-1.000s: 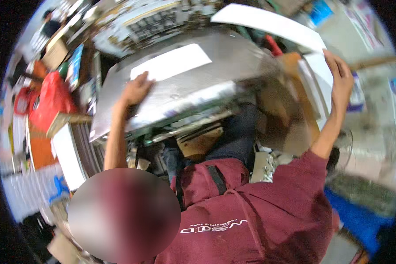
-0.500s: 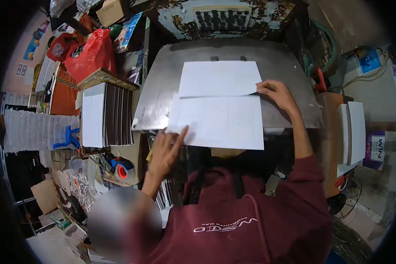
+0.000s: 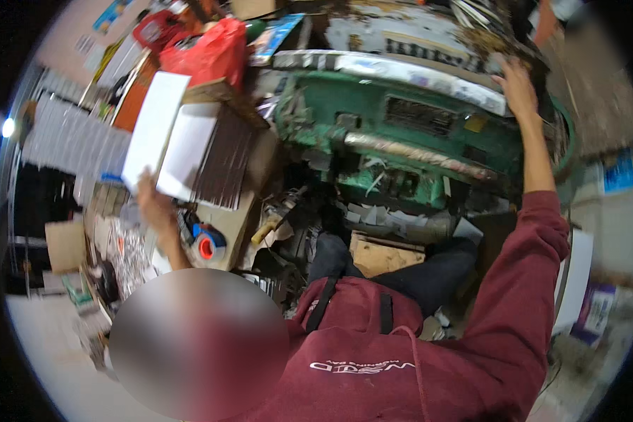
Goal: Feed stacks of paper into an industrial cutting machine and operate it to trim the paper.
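Note:
At the left, my left hand (image 3: pixel 156 204) is closed on the lower end of a white sheet (image 3: pixel 155 130). The sheet leans beside a stack of white sheets (image 3: pixel 188 151) with dark edges. Over at the far right, my right hand (image 3: pixel 519 88) touches the right end of a raised metal plate (image 3: pixel 415 74), its fingers apart. Only the plate's worn, silvery front edge shows; its top face is hidden. Below that edge lies the green machine body (image 3: pixel 352 98) with a roller-like bar (image 3: pixel 418 155) across it. Motion smears the left fingers somewhat.
A red plastic bag (image 3: pixel 207 56) rests behind the stack. Nearer me are a blue tape dispenser with a red core (image 3: pixel 207 246) and a yellow-handled tool (image 3: pixel 266 228). Paper scraps (image 3: pixel 394 218) and a wooden box (image 3: pixel 385 254) sit low under the machine. White boards (image 3: pixel 575 278) stand at right.
The metal plate has swung up, exposing the green body. My left hand moved left with a white sheet to the stack. My right hand left the sheets for the plate's far right end.

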Tool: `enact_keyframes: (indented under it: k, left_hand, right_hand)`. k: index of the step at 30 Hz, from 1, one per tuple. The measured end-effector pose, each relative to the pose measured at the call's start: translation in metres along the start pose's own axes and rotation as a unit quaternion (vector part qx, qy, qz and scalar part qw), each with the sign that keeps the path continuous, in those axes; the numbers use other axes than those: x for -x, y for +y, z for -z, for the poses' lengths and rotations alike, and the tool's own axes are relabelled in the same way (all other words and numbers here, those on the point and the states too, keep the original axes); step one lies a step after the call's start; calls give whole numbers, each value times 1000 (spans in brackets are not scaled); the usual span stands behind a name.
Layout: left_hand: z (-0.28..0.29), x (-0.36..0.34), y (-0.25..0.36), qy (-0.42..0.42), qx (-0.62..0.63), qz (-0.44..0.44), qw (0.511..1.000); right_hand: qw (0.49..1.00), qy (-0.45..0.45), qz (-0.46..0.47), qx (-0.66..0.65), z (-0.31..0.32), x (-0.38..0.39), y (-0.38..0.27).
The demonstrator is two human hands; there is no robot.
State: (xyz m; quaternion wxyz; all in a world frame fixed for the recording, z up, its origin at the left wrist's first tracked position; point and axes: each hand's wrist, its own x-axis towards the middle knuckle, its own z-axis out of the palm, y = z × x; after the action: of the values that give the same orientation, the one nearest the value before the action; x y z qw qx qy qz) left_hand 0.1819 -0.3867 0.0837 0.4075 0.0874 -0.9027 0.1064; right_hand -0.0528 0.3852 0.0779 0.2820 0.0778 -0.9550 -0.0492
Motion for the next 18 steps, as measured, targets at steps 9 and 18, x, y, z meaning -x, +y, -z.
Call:
enact_keyframes:
  k: [9, 18]
  left_hand:
    - [-78, 53, 46, -254, -89, 118, 956]
    - [-59, 53, 39, -245, -184, 181, 934]
  right_hand:
    - [927, -56, -232, -288, 86, 142, 27]
    - [693, -272, -617, 254, 180, 430, 72]
